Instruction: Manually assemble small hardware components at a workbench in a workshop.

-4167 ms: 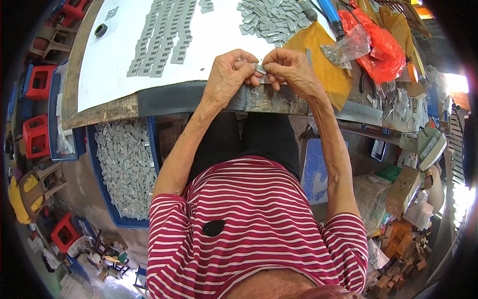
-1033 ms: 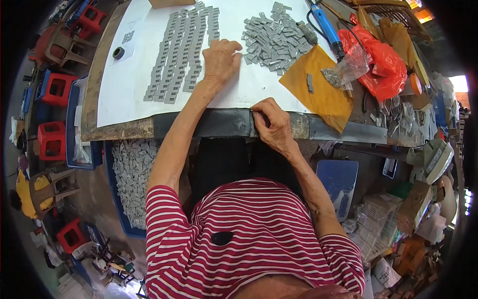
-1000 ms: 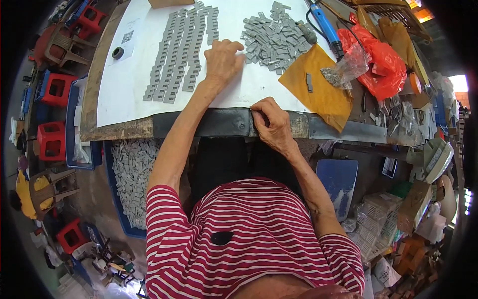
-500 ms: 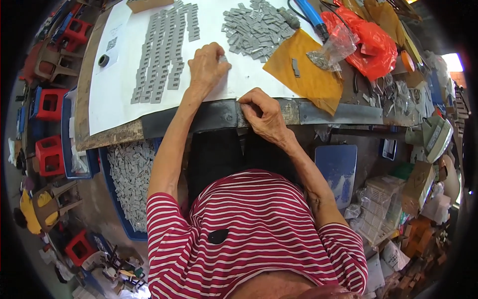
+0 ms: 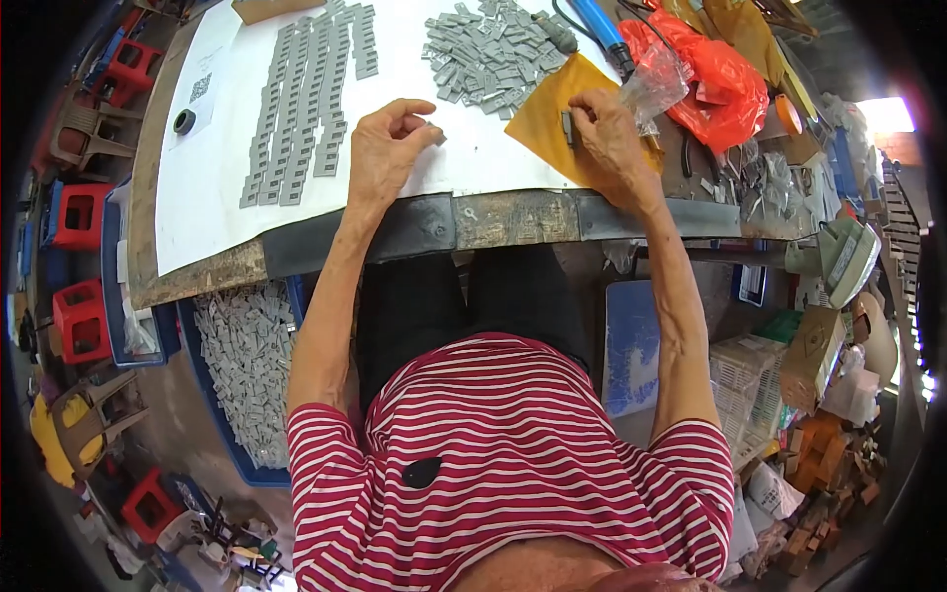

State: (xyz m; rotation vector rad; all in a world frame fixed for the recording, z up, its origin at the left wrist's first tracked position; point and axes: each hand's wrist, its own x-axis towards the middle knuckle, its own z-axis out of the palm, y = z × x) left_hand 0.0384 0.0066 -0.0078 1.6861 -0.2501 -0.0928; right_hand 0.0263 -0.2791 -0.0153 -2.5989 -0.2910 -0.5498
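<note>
My left hand [image 5: 383, 158] is raised over the white paper sheet, fingers curled and thumb bent in. A bit of a small grey plastic piece [image 5: 440, 139] shows at its fingertips. My right hand [image 5: 614, 148] reaches over the amber sheet [image 5: 541, 120] with its fingers bent together; what they pinch, if anything, is hidden. Just left of those fingers lies a single grey piece [image 5: 567, 128]. Beyond my hands is a loose heap of grey pieces [image 5: 493, 54]. Several columns of grey pieces [image 5: 296, 118] stand laid out on the left.
A red plastic bag [image 5: 715, 89] and a blue tool with a black end [image 5: 602, 30] lie at the far right. A black ring [image 5: 183, 121] sits on the paper's left. Below the table edge stands a blue crate [image 5: 237, 444] full of grey pieces.
My right hand has moved from the table's front edge right and forward onto the amber sheet. My left hand has shifted slightly toward me and turned. The whole view has shifted a little.
</note>
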